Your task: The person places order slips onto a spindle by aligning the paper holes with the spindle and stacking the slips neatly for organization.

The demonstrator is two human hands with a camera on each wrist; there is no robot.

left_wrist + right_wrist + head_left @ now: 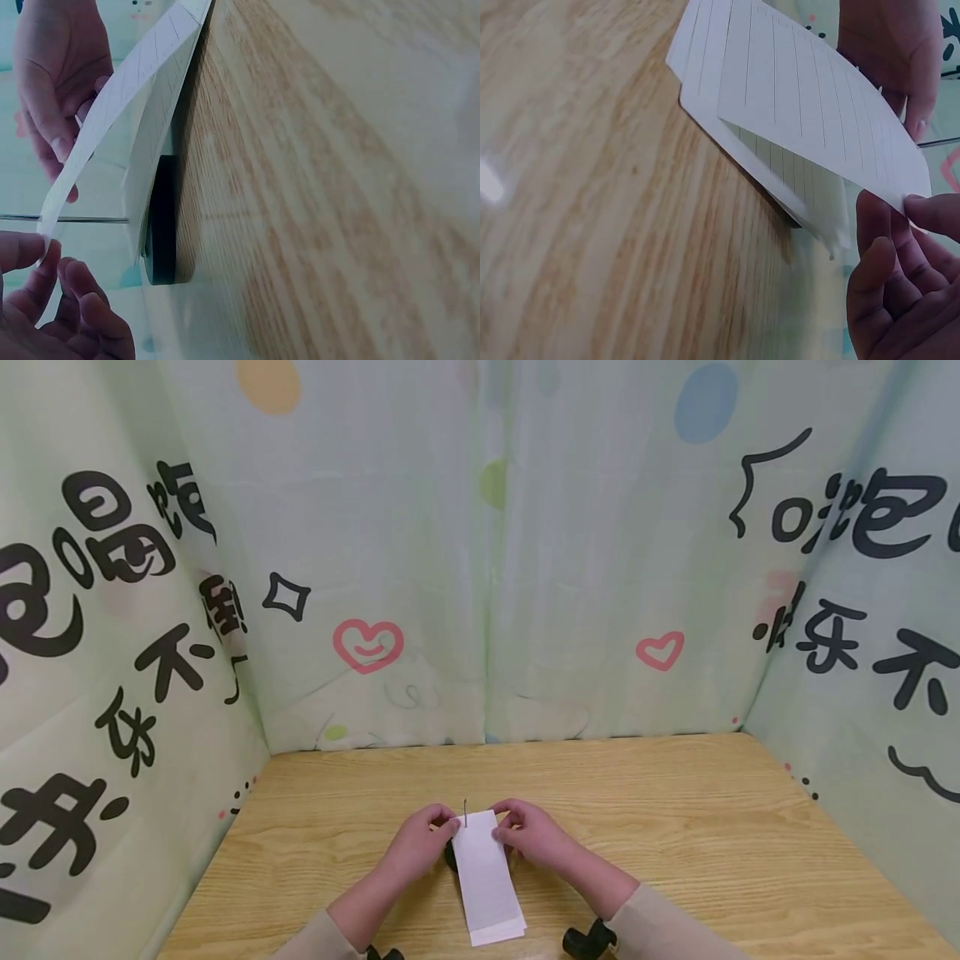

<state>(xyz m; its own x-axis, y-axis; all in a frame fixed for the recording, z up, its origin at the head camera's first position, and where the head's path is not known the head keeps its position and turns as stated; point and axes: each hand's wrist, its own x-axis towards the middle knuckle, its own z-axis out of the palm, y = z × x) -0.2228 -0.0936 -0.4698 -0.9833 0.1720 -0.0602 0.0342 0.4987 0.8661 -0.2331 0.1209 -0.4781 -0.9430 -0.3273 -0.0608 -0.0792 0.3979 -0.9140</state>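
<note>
A metal bill spike (465, 814) on a round black base (163, 221) stands on the table. Narrow lined paper sheets (486, 881) lie over the base and slope down to the tabletop. The top sheet (112, 105) bows up away from those below, and the spike passes through it near its far end. My left hand (420, 839) pinches this sheet's far left corner between thumb and finger. At the opposite corner my right hand (532, 835) pinches the same sheet, its other fingers loosely curled in the right wrist view. The paper hides most of the base.
The wooden table (337, 793) extends around the papers. Pale printed curtains (420, 543) enclose its back and both sides. Black wrist-worn devices (588, 939) show by the sleeves at the near edge.
</note>
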